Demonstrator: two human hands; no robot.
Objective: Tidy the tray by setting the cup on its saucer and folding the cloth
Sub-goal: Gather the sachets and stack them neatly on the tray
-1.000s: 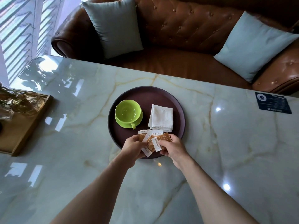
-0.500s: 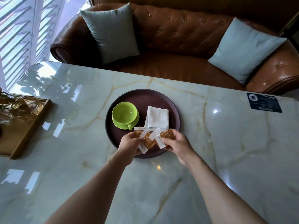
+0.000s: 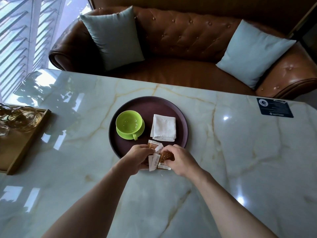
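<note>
A round dark purple tray lies on the marble table. On its left side a lime green cup stands upright on its matching saucer, handle toward me. A white cloth lies folded on the tray's right side. At the tray's near edge my left hand and my right hand both grip several brown and white sachets, fanned between the fingers.
A wooden tray with glassware sits at the table's left edge. A dark blue card lies at the far right. Behind the table stands a brown leather sofa with two pale blue cushions.
Both hands have drawn closer together over the tray's near edge, bunching the sachets. The view has tilted, so the tray sits lower in frame. Cup and cloth have not moved.
</note>
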